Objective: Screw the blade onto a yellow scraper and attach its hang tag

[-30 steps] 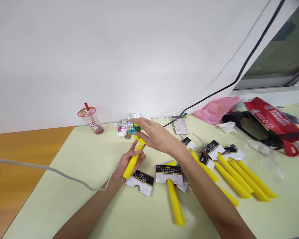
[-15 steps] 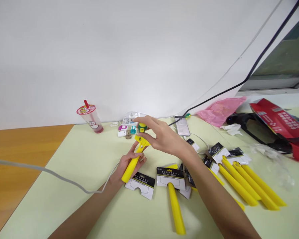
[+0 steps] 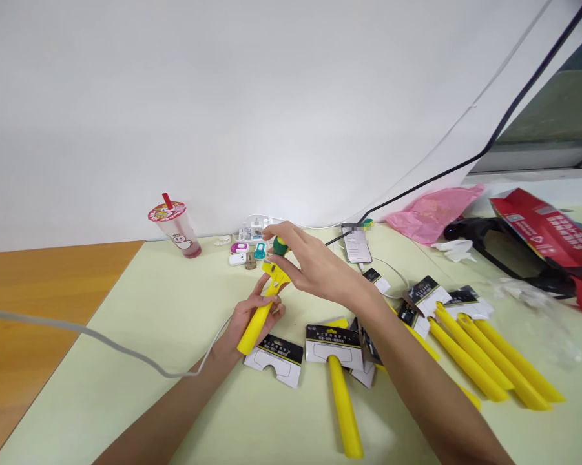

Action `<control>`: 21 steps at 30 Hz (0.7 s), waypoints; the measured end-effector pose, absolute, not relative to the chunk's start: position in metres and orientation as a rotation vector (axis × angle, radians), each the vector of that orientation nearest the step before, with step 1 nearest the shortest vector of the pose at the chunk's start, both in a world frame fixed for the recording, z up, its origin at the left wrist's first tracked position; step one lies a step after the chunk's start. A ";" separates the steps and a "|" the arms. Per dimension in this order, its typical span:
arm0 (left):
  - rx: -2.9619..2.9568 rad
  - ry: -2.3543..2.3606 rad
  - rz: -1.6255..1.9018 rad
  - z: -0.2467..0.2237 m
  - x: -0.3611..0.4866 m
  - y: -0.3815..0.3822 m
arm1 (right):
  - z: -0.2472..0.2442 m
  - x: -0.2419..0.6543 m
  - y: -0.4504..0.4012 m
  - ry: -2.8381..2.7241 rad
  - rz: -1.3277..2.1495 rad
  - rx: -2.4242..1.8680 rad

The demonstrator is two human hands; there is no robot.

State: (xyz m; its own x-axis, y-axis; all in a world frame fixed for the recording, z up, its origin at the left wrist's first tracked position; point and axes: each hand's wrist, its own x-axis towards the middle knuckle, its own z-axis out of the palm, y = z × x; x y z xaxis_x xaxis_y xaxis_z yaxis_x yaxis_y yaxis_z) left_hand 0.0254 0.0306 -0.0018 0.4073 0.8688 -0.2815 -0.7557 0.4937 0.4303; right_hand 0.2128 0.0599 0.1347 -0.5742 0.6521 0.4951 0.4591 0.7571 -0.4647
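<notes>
My left hand [image 3: 242,320] is closed around the yellow handle of a scraper [image 3: 256,326], its wide head tilted up and away from me. Above that head, my right hand [image 3: 314,261] pinches a stubby green and yellow screwdriver [image 3: 280,245] between thumb and fingers. The screwdriver's tip is hidden, so contact with the scraper head cannot be made out. Under the scraper lies a loose black and white cardboard header [image 3: 275,360]. Beside it rests another yellow scraper [image 3: 343,407] with a similar card [image 3: 334,347] around its top.
More carded yellow scrapers [image 3: 494,361] lie on the right. A drink cup [image 3: 177,229] stands at the back left, near small coloured clips [image 3: 259,252]. A phone [image 3: 357,245], pink bag [image 3: 433,213] and red packaging [image 3: 552,232] are behind. A grey cable [image 3: 126,352] crosses the left side.
My right fingers have turned slightly with the screwdriver, showing more of its green side. The scraper and my left hand stay nearly in place; the view shifts a little.
</notes>
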 end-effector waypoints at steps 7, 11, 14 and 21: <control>0.224 0.515 1.040 -0.002 0.026 0.031 | 0.133 0.215 0.061 -2.299 0.376 -0.886; 0.249 0.514 1.039 -0.003 0.025 0.031 | 0.132 0.215 0.060 -2.310 0.391 -0.832; 0.287 0.502 1.026 -0.004 0.025 0.031 | 0.133 0.213 0.061 -2.295 0.317 -0.884; 0.239 0.515 1.047 -0.001 0.026 0.031 | 0.130 0.214 0.061 -2.295 0.414 -0.829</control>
State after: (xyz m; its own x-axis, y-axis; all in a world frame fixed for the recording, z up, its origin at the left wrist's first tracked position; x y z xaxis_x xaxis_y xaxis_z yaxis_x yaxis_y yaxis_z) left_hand 0.0261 0.0311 -0.0010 0.3956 0.8712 -0.2907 -0.7620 0.4881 0.4257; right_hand 0.2136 0.0613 0.1305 -0.5855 0.6578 0.4737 0.4510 0.7499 -0.4839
